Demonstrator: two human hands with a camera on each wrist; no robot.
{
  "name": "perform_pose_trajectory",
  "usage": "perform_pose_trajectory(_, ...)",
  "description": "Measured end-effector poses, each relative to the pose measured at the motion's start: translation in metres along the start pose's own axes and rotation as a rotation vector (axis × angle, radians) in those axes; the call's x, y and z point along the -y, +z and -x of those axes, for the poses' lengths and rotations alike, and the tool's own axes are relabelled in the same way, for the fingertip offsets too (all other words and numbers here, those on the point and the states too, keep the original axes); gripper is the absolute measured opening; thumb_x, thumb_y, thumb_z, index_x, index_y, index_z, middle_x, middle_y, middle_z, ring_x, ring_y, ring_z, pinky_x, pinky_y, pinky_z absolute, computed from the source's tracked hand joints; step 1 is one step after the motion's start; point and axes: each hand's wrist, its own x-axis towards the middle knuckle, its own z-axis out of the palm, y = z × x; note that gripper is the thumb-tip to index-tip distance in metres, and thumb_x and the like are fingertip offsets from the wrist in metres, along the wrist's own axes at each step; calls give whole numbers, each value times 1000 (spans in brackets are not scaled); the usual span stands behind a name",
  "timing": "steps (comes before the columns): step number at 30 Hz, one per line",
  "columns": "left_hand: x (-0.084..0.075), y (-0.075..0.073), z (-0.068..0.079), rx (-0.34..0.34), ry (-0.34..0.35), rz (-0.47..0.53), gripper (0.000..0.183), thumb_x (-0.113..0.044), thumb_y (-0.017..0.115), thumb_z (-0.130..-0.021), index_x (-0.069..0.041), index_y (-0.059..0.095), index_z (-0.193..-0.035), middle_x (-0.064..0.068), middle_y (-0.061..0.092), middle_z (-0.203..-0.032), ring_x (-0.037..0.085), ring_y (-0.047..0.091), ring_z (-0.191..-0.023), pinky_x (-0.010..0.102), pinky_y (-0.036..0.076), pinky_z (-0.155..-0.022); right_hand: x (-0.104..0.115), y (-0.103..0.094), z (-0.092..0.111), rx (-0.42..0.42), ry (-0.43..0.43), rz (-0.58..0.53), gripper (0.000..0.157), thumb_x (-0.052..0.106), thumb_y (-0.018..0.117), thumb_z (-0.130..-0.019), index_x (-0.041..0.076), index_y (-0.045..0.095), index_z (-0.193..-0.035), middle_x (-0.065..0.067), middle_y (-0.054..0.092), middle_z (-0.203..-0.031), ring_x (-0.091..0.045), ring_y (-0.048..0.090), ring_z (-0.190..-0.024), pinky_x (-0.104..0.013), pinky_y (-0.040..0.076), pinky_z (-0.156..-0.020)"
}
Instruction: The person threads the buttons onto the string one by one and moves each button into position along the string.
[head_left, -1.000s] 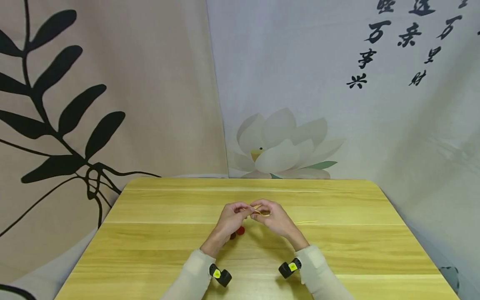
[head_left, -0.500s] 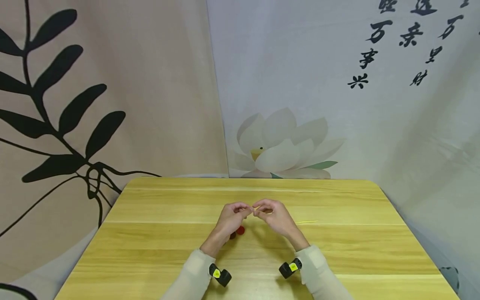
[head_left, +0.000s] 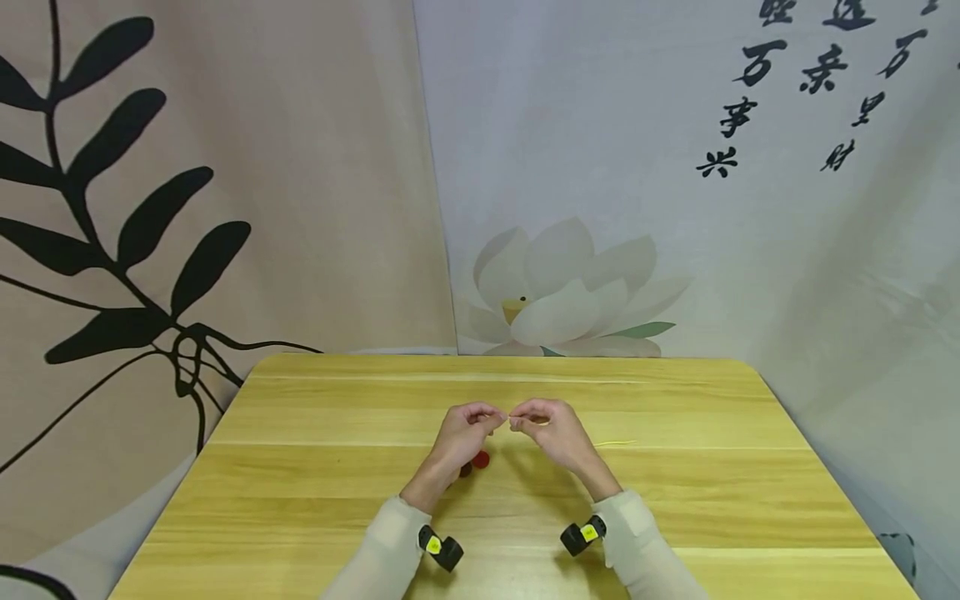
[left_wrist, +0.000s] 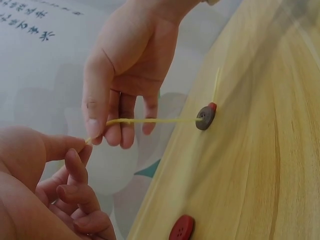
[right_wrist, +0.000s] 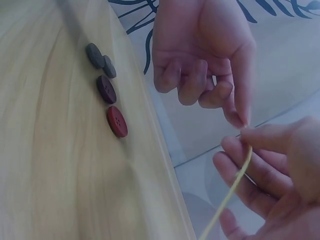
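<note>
Above one table (head_left: 690, 508), left hand (head_left: 462, 435) and right hand (head_left: 553, 431) pinch one string (left_wrist: 162, 120) through one grey button (left_wrist: 204, 119). Four other buttons (right_wrist: 117, 122) lie on the table.

Left hand (head_left: 467, 432) and right hand (head_left: 553, 429) close together above table (head_left: 337, 517), yellow string (head_left: 617, 442) nearby

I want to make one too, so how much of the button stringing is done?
Done: a grey-brown button is on the yellow string; a red piece behind it seems to be too.

In hand: the left hand and right hand pinch the string near one end.

Left: a red button, a maroon button and two dark grey buttons lie on the table, probably still to be threaded.
</note>
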Motion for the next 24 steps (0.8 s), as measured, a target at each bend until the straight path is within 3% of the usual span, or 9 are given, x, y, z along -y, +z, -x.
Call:
perform_pose_trajectory(7, 1, -1, -1, -4, -6, -13, 23, -28, 69, -94, -7, 73, -102, 12, 63, -89, 15, 49, -67, 26, 41, -60, -3, -2, 0, 8, 15, -3, 9, 11, 67, -94, 14, 75, -97, 3, 73, -94, -17, 67, -92, -37, 54, -79)
perform_pose_trajectory(12, 3, -6, -2, 11, -7, -70, 22, -30, 71, -92, -10, 74, -102, 6, 61, -84, 14, 47, -64, 26, 40, -56, -10, -3, -1, 15, -4, -2, 9, 10, 66, -94, 8, 74, -99, -2, 74, -95, -19, 68, -90, -36, 53, -78)
perform_pose_trajectory(18, 10, -19, -11, 60, 22, -197, 20, -26, 73, -90, -10, 73, -103, 3, 59, -85, 16, 51, -74, 29, 42, -62, -17, -4, -5, 28, 36, -38, 11, 10, 66, -95, 5, 73, -101, -3, 73, -95, -31, 67, -93, -33, 51, -73)
perform_pose_trajectory(24, 19, -29, -16, 149, 13, -293, 27, -21, 75, -89, -5, 69, -110, 5, 60, -89, 19, 54, -78, 31, 44, -66, -24, -4, -10, 47, 33, -25, 11, 7, 65, -95, 3, 73, -101, -1, 72, -93, -31, 66, -91, -30, 51, -70)
